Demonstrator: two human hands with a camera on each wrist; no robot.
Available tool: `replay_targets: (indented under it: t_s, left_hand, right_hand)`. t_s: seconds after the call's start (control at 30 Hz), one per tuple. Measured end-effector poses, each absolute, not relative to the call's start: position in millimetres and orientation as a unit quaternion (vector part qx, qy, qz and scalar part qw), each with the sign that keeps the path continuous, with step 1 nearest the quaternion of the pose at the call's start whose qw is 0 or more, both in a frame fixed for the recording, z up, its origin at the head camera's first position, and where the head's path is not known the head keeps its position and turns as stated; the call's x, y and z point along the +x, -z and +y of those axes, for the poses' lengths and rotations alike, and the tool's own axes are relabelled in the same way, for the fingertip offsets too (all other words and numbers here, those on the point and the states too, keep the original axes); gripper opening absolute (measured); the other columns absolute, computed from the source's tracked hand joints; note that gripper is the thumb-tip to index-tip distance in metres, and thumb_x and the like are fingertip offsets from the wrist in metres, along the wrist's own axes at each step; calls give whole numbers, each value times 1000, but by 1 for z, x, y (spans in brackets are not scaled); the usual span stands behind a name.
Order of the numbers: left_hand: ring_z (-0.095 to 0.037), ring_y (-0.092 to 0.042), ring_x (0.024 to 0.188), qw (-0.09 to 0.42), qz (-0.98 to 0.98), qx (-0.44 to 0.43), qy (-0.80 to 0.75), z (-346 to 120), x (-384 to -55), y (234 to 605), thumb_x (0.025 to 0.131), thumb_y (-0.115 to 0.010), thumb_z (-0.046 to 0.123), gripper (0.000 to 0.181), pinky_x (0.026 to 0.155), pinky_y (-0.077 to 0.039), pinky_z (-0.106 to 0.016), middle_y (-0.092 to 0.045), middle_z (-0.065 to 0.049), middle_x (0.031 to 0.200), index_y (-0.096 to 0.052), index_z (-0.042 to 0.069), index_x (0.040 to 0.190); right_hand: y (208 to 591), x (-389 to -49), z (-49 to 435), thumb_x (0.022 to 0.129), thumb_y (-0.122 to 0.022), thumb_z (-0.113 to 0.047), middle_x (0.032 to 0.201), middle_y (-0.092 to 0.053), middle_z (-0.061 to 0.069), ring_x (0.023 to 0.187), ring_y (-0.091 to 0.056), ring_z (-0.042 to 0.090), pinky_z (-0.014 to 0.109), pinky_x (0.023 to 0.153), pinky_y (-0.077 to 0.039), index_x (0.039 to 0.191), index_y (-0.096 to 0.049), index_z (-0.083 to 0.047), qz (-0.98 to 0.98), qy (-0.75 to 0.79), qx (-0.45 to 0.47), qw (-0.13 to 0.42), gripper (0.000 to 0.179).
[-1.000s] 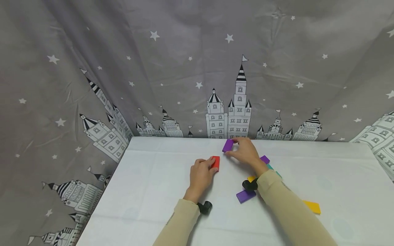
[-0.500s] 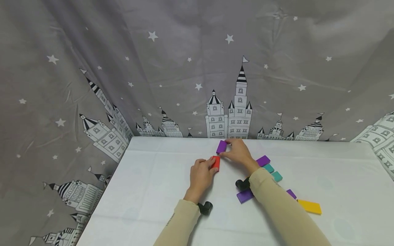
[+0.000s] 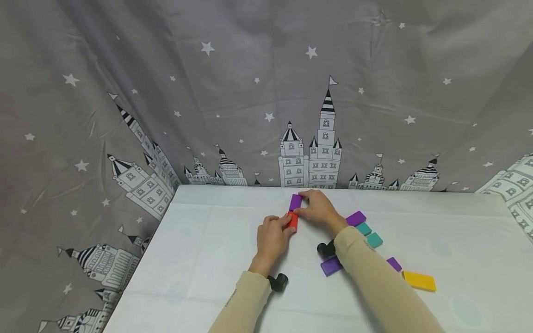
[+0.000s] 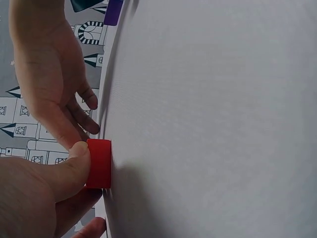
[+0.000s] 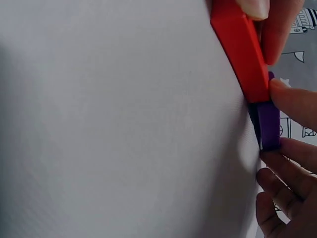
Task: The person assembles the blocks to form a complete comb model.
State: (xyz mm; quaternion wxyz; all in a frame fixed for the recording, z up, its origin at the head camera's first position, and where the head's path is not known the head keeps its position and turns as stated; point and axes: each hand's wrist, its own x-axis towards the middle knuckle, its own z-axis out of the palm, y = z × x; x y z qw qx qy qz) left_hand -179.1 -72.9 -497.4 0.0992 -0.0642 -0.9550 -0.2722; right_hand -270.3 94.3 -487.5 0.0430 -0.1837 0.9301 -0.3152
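Observation:
My left hand (image 3: pixel 272 238) pinches a red block (image 3: pixel 293 223) that lies on the white tabletop; in the left wrist view the thumb presses one side of the red block (image 4: pixel 100 163). Just beyond it is a purple block (image 3: pixel 295 202), held between thumb and fingers of my right hand (image 3: pixel 319 208). In the right wrist view the near end of the purple block (image 5: pixel 269 126) meets the end of the red block (image 5: pixel 240 54), so the two stand end to end in a line. My right thumb lies close to where they meet.
Right of my right hand lie a purple block (image 3: pixel 356 218) and two teal blocks (image 3: pixel 363 228). Another purple block (image 3: pixel 331 266) is partly under the right wrist. A small purple block (image 3: pixel 393 264) and a yellow block (image 3: pixel 419 280) lie farther right. A grey castle-print curtain (image 3: pixel 233 115) hangs behind the table (image 3: pixel 208 231).
My right hand has brought the purple block leftward and slightly nearer, up to the far end of the red block. The left hand and the red block have stayed in place.

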Motion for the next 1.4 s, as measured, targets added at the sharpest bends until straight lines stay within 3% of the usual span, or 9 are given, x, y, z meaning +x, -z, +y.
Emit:
replay_targets:
  t_s: [0.47,1.4]
  left_hand:
    - [-31,-62,109,106,-952,-63,280,-73,-178,499,88,-78,25,40,85,-50,-49,-74,-7,115,-72,12,125]
    - [-32,-62,108,105,-952,-66,280,-74,-179,500,88,-78,25,39,85,-50,-50,-75,-8,112,-73,13,124]
  right_hand:
    - [490,-270,95,90,-70,-21,130,-64,22,125,-56,38,51,110,-41,132,-62,5,923,329,-199,26,50]
    - [486,-271,93,96,-64,-24,139,-56,23,133,-48,40,51,115,-34,141,-55,2,939,248,-232,47,53]
